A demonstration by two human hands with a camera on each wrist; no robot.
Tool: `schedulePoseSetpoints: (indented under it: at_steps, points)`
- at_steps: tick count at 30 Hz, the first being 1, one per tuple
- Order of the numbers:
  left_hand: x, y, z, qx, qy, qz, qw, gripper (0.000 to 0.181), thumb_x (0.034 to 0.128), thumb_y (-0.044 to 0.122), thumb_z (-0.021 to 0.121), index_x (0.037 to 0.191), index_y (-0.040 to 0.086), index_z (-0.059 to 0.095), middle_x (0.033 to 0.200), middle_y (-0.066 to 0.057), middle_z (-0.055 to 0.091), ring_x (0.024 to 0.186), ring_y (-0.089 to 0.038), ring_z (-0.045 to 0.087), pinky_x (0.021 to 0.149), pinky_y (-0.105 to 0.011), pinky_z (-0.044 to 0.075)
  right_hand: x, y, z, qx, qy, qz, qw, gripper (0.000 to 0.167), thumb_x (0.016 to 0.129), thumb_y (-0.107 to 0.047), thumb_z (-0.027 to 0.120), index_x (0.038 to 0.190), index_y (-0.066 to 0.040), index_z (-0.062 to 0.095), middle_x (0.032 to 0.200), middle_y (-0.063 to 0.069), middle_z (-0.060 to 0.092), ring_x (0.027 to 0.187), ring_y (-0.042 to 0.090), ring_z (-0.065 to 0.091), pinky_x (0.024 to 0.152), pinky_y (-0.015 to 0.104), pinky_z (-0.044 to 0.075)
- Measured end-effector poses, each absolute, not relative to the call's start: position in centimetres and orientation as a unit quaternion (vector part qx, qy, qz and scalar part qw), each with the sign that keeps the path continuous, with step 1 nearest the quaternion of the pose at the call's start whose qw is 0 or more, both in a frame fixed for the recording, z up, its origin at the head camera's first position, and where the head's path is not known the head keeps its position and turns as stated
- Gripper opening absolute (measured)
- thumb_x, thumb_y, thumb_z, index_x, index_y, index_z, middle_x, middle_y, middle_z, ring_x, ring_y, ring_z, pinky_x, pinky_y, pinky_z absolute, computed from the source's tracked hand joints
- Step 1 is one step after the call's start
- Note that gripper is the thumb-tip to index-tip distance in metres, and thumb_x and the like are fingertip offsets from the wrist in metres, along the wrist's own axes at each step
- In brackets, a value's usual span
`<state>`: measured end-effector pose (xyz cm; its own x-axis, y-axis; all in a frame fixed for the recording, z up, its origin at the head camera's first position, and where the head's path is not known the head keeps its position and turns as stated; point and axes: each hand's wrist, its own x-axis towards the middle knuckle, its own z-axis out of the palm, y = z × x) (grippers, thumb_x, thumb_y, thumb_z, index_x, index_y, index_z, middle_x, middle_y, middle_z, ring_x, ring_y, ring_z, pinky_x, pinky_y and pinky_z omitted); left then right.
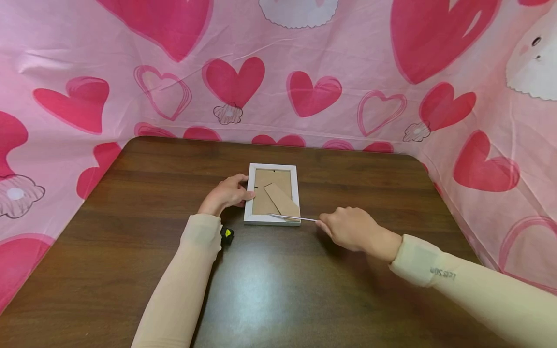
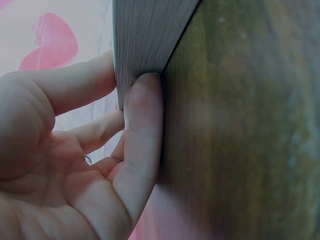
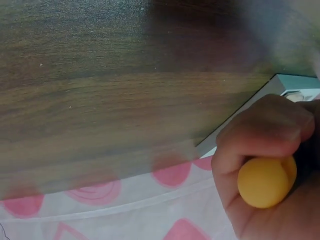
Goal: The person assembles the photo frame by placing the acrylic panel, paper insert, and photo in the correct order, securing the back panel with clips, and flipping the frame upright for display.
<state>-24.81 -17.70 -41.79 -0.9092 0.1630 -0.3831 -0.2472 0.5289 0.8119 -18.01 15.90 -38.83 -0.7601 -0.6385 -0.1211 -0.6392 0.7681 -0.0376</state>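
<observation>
A white picture frame (image 1: pixel 294 180) lies face down on the table, its brown backing board (image 1: pixel 271 178) and slanted stand leg (image 1: pixel 280 199) showing in the head view. My left hand (image 1: pixel 228 194) holds the frame's left side, thumb over the border. In the left wrist view, fingertips (image 2: pixel 142 100) touch the frame's side edge (image 2: pixel 145 40). My right hand (image 1: pixel 350 228) grips a screwdriver (image 1: pixel 306 219) by its handle, whose rounded yellow end (image 3: pixel 265 182) sticks out of the fist. The thin metal shaft reaches left over the frame's bottom border, its tip near the backing's lower edge.
The frame sits on a dark brown wooden table (image 1: pixel 348 179). A pink cloth (image 1: pixel 270 43) printed with hearts hangs behind and along both sides of it. A small black device (image 1: pixel 227 235) with a yellow-green mark is at my left wrist.
</observation>
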Motion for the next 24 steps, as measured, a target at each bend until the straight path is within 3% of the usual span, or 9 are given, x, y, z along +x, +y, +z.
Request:
schedulePoseSetpoints:
  at_steps: [9,15,20,24]
  points:
    - [-24.9,-17.7,-41.8,-0.026,0.849,0.482,0.214,0.072,0.1030,0.018,0.071,0.164,0.006,0.034,0.121,-0.020,0.057,0.105,-0.032,0.070,0.105,-0.046,0.057,-19.0,15.9,-38.7,-0.322,0.936,-0.027,0.139,0.035,0.113,-0.034,0.050,0.082,-0.022,0.060,0.065,-0.007,0.044,0.065,0.014,0.055,0.065,0.040,0.052]
    - [-24.8,-17.7,-41.7,-0.024,0.850,0.482,0.212,0.072,0.1029,0.018,0.071,0.164,0.005,0.034,0.120,-0.020,0.058,0.104,-0.032,0.070,0.103,-0.045,0.058,-19.8,15.8,-38.6,-0.296,0.936,-0.033,0.188,0.034,0.114,-0.037,0.048,0.097,-0.020,0.071,0.074,-0.006,0.056,0.078,0.015,0.061,0.080,0.044,0.057]
    - [-24.8,-17.7,-41.7,-0.026,0.847,0.486,0.214,0.071,0.1032,0.018,0.071,0.163,0.005,0.035,0.120,-0.020,0.058,0.105,-0.032,0.070,0.103,-0.046,0.058,-20.1,15.7,-38.3,-0.280,0.934,-0.045,0.218,0.039,0.114,-0.040,0.047,0.111,-0.016,0.077,0.095,-0.004,0.072,0.097,0.018,0.071,0.095,0.050,0.059]
    - [-24.8,-17.7,-41.7,-0.026,0.846,0.489,0.212,0.070,0.1033,0.017,0.070,0.163,0.005,0.035,0.120,-0.020,0.058,0.103,-0.032,0.070,0.103,-0.045,0.058,-20.4,15.6,-38.1,-0.270,0.930,-0.060,0.244,0.042,0.114,-0.042,0.046,0.119,-0.014,0.077,0.110,-0.003,0.075,0.109,0.019,0.071,0.102,0.052,0.056]
